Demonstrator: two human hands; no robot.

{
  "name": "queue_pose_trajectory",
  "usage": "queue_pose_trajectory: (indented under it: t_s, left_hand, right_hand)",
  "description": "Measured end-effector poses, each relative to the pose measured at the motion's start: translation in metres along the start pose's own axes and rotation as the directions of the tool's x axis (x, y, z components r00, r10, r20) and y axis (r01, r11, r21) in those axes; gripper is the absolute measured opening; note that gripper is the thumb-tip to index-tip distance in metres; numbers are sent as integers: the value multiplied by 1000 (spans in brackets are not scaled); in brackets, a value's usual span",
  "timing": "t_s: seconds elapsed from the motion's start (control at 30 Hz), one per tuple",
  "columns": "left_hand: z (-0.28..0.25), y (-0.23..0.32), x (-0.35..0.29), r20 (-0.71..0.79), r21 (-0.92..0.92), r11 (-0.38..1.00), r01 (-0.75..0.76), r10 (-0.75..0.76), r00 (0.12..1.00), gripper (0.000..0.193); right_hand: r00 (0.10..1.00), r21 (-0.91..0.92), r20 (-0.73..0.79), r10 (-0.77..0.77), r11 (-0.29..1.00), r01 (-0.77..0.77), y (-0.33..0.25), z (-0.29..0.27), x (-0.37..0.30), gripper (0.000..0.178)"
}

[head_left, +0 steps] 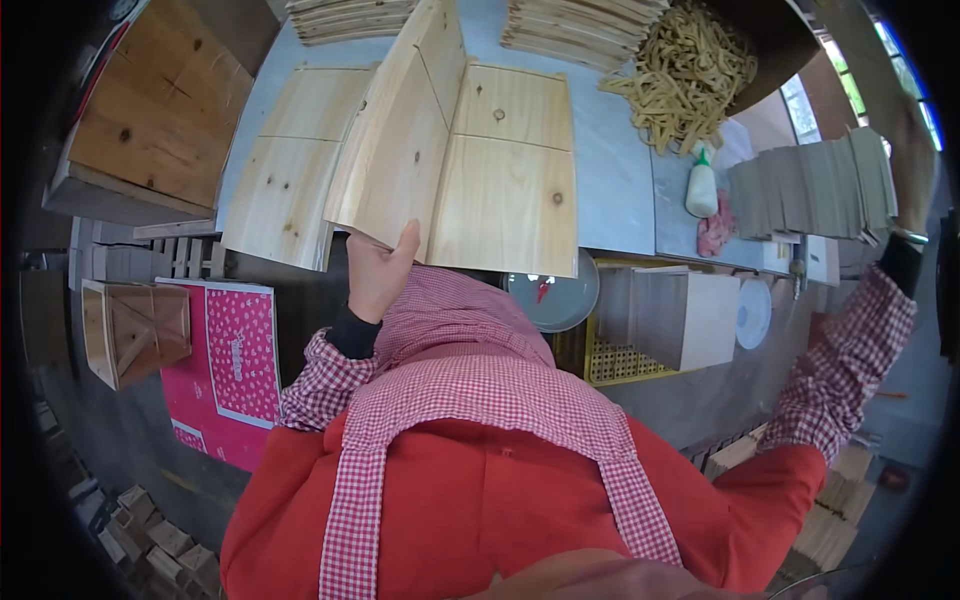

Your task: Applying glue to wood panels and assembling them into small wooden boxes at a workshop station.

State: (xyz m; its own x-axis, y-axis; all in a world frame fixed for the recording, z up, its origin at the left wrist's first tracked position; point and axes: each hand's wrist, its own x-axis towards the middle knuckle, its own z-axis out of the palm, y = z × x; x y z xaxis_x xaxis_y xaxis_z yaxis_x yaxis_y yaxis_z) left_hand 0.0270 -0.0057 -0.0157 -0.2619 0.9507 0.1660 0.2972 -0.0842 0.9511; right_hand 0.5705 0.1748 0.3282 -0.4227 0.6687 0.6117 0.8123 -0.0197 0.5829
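My left hand (380, 272) is closed on the near edge of a thin wooden panel (400, 150), its thumb up against the face. That panel stands tilted above the table, with a grooved line across it. To its right a pale knotted panel (505, 180) lies flat, and to its left another panel (285, 180) lies partly behind it. Stretched far out to the right, my right hand (912, 165) is dark and blurred beside a row of thin grey boards (815, 185). Its fingers cannot be made out.
Stacked wooden slats (580, 30) and a heap of tan strips (690, 75) lie along the table's back. A white bottle with a green tip (703, 185) stands near a pink cloth (714, 228). At left are a large wooden box (160, 110) and a pink carton (240, 350). A grey basin (565, 305) sits below.
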Motion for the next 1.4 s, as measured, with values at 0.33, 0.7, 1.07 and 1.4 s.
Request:
queue_pose_trajectory:
  t_s: [0.33,0.7,1.07,1.4]
  left_hand:
    - [0,3,4,43,-117,992,56,-51,998,26]
    - [-2,7,0,51,-25,996,87,-86,995,24]
    - [-2,9,-1,33,-43,994,99,-98,995,23]
    - [1,9,-5,82,-10,995,103,-101,991,24]
  right_hand:
    - [992,862,13,-129,504,54,-329,73,14,15]
    - [985,872,14,-171,485,72,-364,112,31,13]
    - [973,896,32,-228,438,73,-373,123,48,16]
    - [988,923,-142,-67,353,156,-397,124,55,34]
